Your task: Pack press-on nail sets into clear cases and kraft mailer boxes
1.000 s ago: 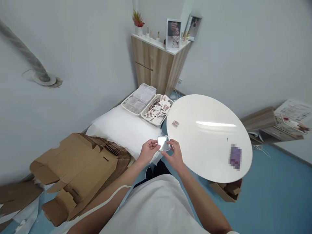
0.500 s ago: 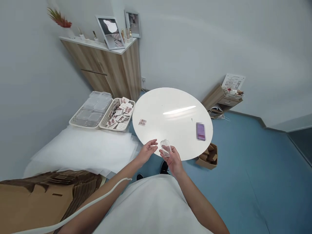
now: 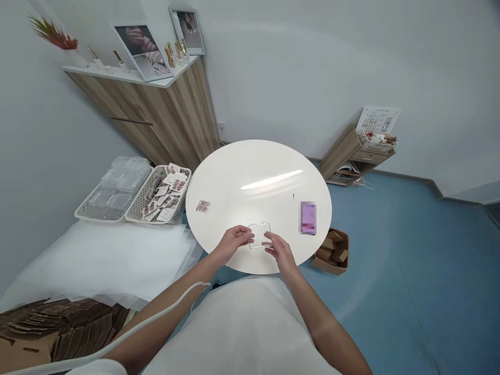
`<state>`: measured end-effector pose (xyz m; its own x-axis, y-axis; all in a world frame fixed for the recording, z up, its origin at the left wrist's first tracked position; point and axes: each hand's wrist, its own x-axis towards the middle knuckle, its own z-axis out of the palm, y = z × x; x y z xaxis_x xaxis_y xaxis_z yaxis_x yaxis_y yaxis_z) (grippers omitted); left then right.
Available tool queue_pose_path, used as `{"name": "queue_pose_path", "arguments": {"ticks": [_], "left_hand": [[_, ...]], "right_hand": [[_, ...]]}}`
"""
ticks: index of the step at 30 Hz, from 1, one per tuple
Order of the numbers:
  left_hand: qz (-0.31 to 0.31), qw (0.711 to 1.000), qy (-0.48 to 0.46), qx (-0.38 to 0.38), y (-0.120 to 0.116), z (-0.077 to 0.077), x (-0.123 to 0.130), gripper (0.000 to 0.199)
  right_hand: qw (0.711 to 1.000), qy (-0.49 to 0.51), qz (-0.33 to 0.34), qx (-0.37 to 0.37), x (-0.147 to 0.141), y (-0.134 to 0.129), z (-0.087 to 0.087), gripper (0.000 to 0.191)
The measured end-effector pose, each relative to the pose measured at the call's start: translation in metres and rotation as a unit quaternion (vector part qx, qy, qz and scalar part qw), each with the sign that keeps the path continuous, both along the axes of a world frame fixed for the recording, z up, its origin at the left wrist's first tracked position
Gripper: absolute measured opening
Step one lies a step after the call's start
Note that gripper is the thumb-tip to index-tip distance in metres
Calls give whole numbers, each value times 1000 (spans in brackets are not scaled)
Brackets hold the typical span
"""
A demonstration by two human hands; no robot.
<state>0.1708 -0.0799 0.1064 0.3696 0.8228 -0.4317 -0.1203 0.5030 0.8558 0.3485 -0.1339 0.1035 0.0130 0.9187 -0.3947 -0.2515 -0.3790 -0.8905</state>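
Note:
A clear plastic box (image 3: 259, 236) is held over the near edge of the round white table (image 3: 234, 172). My left hand (image 3: 235, 241) pinches its left edge with thumb and fingers. On the opposite edge, my right hand (image 3: 280, 251) grips it the same way. The box lies sideways between them, see-through, with nothing visible in it. To the left on the table is a card of small reddish press-on nails (image 3: 203, 207). A purple, blurred-out packet (image 3: 308, 217) rests at the right side of the tabletop.
Left of the table stand a basket of nail cards (image 3: 166, 194) and a basket of clear boxes (image 3: 117, 187), beside white sheets (image 3: 105, 255) and stacked cardboard (image 3: 58, 333). A wooden cabinet (image 3: 156, 114), small shelf (image 3: 357, 156) and open carton (image 3: 332, 252) surround the table.
My left hand has come to the box and taken its left edge. The box has turned from upright to sideways and now sits between both hands. The view has shifted slightly.

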Motion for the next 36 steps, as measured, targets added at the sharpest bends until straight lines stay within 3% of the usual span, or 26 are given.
{"name": "queue_pose_path", "arguments": {"ticks": [3,5,9,13,16,20,22,27,32,36], "left_hand": [[2,1000,8,-26,4,-5,11,31],[-10,999,10,-39,5,-8,20,32],[-34,998,1,-51,6,-12,35,34],[-17,999,15,-49,4,-17,41,35],[-37,998,52,6,-2,-18,40,43],[-119,979,119,116,-13,-15,36,89],[-125,973,136,139,-16,-16,36,100],[-109,970,142,166,-8,-19,32,81],[-146,970,96,171,5,-11,18,88],[-138,971,76,179,13,-6,6,81]], "right_hand": [[992,-92,62,64,25,5,0,57],[968,-170,127,130,41,9,2,67],[894,-284,254,235,62,20,5,64],[865,-315,282,271,72,27,-2,58],[869,-315,259,281,73,27,-11,53],[881,-317,217,277,72,27,-18,53],[886,-309,211,275,70,27,-18,52],[910,-276,179,252,60,27,-16,54],[931,-249,142,224,44,24,-15,57],[936,-233,133,228,31,27,-10,57]]}}
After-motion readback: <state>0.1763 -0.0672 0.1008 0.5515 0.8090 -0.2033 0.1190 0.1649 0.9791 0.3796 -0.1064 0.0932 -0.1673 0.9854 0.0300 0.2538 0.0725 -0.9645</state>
